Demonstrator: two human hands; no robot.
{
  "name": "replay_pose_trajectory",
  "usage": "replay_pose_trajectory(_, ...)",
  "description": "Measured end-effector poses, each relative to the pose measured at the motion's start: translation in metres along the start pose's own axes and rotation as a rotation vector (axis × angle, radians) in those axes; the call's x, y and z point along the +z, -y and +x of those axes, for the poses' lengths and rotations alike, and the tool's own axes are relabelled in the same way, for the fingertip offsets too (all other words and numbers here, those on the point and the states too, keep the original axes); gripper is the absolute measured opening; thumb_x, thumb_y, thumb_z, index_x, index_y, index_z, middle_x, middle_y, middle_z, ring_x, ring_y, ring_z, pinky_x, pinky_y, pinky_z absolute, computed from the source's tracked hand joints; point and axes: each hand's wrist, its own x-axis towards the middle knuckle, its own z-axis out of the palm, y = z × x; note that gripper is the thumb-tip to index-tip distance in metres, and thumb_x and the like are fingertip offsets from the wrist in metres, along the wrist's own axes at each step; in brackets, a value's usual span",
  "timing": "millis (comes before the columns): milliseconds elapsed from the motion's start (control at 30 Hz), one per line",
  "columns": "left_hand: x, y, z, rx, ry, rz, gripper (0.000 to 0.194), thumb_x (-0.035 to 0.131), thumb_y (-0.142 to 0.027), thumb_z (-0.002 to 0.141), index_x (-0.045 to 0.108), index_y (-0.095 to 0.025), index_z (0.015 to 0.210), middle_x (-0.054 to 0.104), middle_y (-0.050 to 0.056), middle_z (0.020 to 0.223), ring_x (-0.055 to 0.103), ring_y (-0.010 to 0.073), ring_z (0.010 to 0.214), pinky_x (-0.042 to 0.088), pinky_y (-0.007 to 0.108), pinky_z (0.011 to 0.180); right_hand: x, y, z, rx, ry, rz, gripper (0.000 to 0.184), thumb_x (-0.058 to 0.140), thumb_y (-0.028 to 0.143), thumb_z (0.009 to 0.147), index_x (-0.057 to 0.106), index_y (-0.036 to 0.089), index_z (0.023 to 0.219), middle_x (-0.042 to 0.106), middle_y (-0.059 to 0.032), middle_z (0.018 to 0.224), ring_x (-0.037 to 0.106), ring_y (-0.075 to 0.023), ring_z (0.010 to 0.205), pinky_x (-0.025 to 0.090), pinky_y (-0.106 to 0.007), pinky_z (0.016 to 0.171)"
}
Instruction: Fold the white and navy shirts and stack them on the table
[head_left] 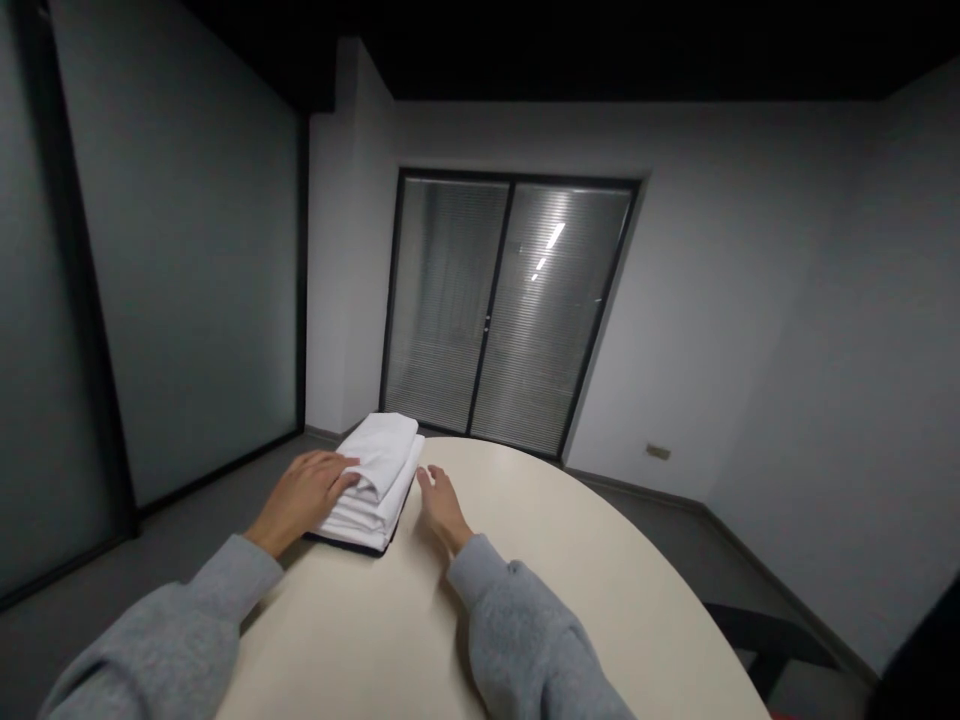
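A stack of folded white cloth (pixel 379 460) lies near the table's left edge. Under it shows the dark rim of a thin black item (pixel 352 545), whose kind I cannot make out. My left hand (pixel 307 490) rests on the left side of the stack, its fingers stretched out over the upper layers. Just right of the stack is my right hand (pixel 442 505), fingers apart and pointing toward the cloth's right edge. Nothing shows in its grasp, and whether its fingertips touch the cloth is unclear.
The round cream table (pixel 540 560) curves away to the right. A dark chair (pixel 772 635) stands by its right side. Frosted glass panels (pixel 187 250) are on the left, and a glass door with blinds (pixel 510 310) is in the far wall.
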Motion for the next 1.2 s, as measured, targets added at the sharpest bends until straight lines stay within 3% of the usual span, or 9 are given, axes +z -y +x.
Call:
replay_pose_trajectory(167,-0.024,-0.021,0.027,-0.075,-0.159,-0.175,0.046,0.037,-0.05,0.104,0.072,-0.022,0.11,0.077,0.01,0.113,0.069,0.0274,0.106,0.048,0.036,0.095,-0.033,0.04,-0.02,-0.281,-0.087,-0.27,0.096,0.078,0.037,0.076,0.034,0.026,0.161,0.021,-0.0066,0.172,0.014,-0.0312,0.159,0.009,-0.05,0.13)
replay_pose_trajectory(333,-0.061,-0.106,0.049,-0.007,-0.19,-0.498,0.051,0.038,-0.061,0.104,0.067,-0.021,0.09,0.07,0.002,0.08,0.063,0.021,0.076,0.044,0.029,0.071,-0.073,0.092,-0.066,-0.538,-0.149,-0.496,0.097,0.083,0.04,0.077,0.036,0.028,0.161,0.028,-0.006,0.171,0.02,-0.0364,0.157,0.005,-0.056,0.128)
replay_pose_trajectory(467,-0.071,-0.175,0.058,-0.036,0.008,-1.013,0.055,0.048,-0.071,0.097,0.066,-0.018,0.093,0.07,0.003,0.081,0.061,0.02,0.073,0.048,0.03,0.068,-0.127,0.129,-0.114,-0.485,-0.109,-0.48,0.044,0.075,0.044,0.086,0.069,0.029,0.127,0.073,-0.0034,0.122,0.064,-0.0326,0.116,0.039,-0.051,0.11)
replay_pose_trajectory(567,-0.055,-0.199,0.06,-0.145,0.35,-1.368,0.06,0.055,-0.072,0.091,0.068,-0.016,0.108,0.074,0.008,0.092,0.068,0.0235,0.079,0.055,0.036,0.073,-0.167,0.135,-0.136,-0.31,-0.052,-0.45,0.039,0.078,0.052,0.082,0.074,0.025,0.11,0.076,-0.001,0.099,0.068,-0.0275,0.091,0.052,-0.039,0.085)
replay_pose_trajectory(667,-0.017,-0.199,0.048,-0.196,0.529,-1.278,0.059,0.059,-0.068,0.089,0.07,-0.015,0.113,0.076,0.012,0.101,0.072,0.0274,0.087,0.058,0.04,0.075,-0.197,0.108,-0.144,-0.161,0.0,-0.505,0.045,0.086,0.05,0.073,0.077,0.024,0.109,0.076,-0.0017,0.095,0.068,-0.0272,0.086,0.051,-0.039,0.085)
replay_pose_trajectory(767,0.026,-0.189,0.02,-0.174,0.324,-0.979,0.051,0.057,-0.057,0.091,0.069,-0.017,0.12,0.072,0.015,0.123,0.07,0.0305,0.109,0.059,0.044,0.087,-0.214,0.055,-0.157,-0.095,-0.118,-0.553,0.045,0.09,0.033,0.063,0.078,0.025,0.106,0.076,-0.0054,0.099,0.067,-0.0289,0.09,0.048,-0.044,0.094)
replay_pose_trajectory(867,0.05,-0.184,-0.013,0.081,0.253,-0.763,0.04,0.054,-0.042,0.096,0.067,-0.023,0.128,0.065,0.012,0.141,0.061,0.0282,0.13,0.049,0.049,0.111,-0.218,-0.002,-0.179,-0.061,-0.218,-0.515,0.04,0.082,0.036,0.073,0.075,0.026,0.111,0.073,-0.0088,0.117,0.067,-0.0291,0.102,0.046,-0.045,0.099)
replay_pose_trajectory(1000,0.063,-0.19,-0.043,0.47,0.398,-0.531,0.056,0.068,-0.029,0.089,0.059,-0.031,0.144,0.056,0.006,0.155,0.049,0.0287,0.143,0.038,0.049,0.121,-0.217,-0.055,-0.204,0.006,-0.311,-0.37,0.038,0.063,0.053,0.091,0.07,0.024,0.116,0.072,-0.0101,0.114,0.067,-0.026,0.098,0.052,-0.041,0.088)
replay_pose_trajectory(1200,0.087,-0.202,-0.018,0.689,0.391,-0.318,0.038,0.054,-0.016,0.1,0.065,-0.032,0.133,0.072,0.002,0.133,0.062,0.0244,0.128,0.039,0.046,0.114,-0.222,-0.086,-0.201,0.054,-0.37,-0.116,0.051,0.05,0.069,0.096,0.07,0.023,0.11,0.073,-0.009,0.107,0.067,-0.0243,0.096,0.052,-0.038,0.086)
